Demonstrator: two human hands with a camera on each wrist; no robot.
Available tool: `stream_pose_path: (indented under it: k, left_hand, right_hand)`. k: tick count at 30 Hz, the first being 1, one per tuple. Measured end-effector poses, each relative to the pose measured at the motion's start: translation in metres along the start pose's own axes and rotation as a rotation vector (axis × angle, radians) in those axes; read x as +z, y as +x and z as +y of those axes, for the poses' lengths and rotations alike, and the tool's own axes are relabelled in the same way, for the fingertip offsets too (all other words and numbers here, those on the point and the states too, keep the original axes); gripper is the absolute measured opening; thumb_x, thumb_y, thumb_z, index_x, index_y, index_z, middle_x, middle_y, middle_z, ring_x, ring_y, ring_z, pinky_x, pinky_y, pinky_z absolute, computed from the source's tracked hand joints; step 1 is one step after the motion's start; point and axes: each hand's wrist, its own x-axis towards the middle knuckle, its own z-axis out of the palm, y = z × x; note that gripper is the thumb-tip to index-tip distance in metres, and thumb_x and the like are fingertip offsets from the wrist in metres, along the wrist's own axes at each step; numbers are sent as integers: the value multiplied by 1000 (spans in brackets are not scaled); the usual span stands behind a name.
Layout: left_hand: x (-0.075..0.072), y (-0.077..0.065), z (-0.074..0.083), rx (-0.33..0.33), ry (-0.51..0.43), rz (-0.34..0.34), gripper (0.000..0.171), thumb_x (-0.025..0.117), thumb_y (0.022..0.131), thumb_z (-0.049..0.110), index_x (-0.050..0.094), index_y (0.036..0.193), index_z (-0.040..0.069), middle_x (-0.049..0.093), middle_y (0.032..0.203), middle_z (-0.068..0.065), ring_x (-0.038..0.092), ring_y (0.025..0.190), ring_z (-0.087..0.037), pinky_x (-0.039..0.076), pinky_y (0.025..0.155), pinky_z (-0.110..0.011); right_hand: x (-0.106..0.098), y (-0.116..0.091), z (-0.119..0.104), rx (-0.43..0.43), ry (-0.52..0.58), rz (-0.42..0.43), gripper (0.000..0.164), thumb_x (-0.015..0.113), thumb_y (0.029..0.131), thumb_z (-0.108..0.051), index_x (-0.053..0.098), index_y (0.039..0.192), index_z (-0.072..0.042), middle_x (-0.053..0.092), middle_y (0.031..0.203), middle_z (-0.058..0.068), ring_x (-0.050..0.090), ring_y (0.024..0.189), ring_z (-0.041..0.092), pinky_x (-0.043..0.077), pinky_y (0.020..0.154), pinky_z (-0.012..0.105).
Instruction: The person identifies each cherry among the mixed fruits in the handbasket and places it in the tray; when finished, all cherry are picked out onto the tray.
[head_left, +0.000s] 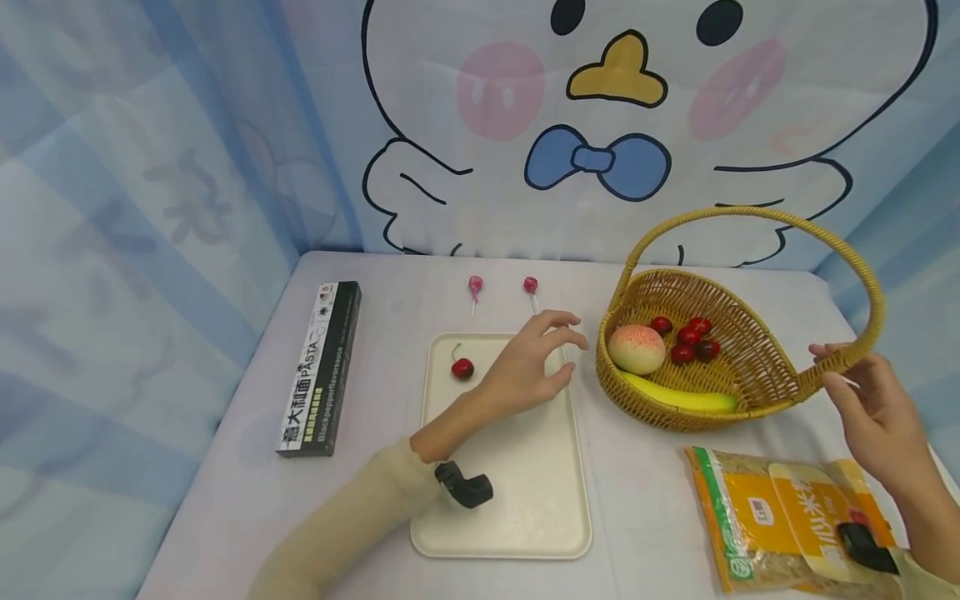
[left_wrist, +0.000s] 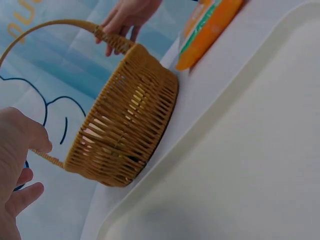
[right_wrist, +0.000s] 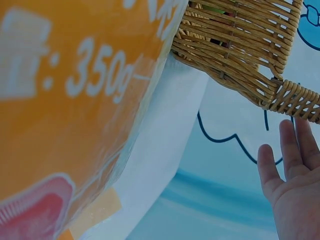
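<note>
A woven basket point(head_left: 675, 421) with a tall arched handle stands at the right of the table. Inside are a peach point(head_left: 636, 349), a banana point(head_left: 682, 395) and several cherries point(head_left: 683, 354). My left hand point(head_left: 528, 364) hovers over the upper right of a cream tray point(head_left: 498, 500), apart from the basket's left side, fingers spread and loosely bent. At the basket's right end, my right hand point(head_left: 877, 417) reaches the foot of the handle point(right_wrist: 295, 102). In the right wrist view its fingers point(right_wrist: 290, 150) look nearly straight, the tips at the handle; the thumb is hidden there.
One cherry point(head_left: 462, 368) with a stem lies on the tray's upper left. Two lollipops point(head_left: 476, 284) lie behind the tray. A black pasta box point(head_left: 319, 371) is at the left. An orange and clear food bag point(head_left: 787, 517) lies in front of the basket, below my right wrist.
</note>
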Motion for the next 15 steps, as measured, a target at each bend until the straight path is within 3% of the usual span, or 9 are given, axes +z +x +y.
stream_pose_path:
  k: [7,15]
  left_hand:
    - [12,19,18,7,-27,-91,29,73,96,7,71,124,12,58,150,-8,53,143,-25,49,120,-35]
    - [27,40,32,42,-36,-127,25,70,97,5,71,121,13,59,147,-7,54,140,-24,46,117,-25]
  right_hand:
    - [-1,1,0,-11,3,3,45,49,109,5,44,154,1,49,142,-36,43,129,-19,28,108,-5]
    - [0,0,0,7,-4,3,47,50,109,3,46,155,-5,49,141,-36,44,127,-19,29,107,-5]
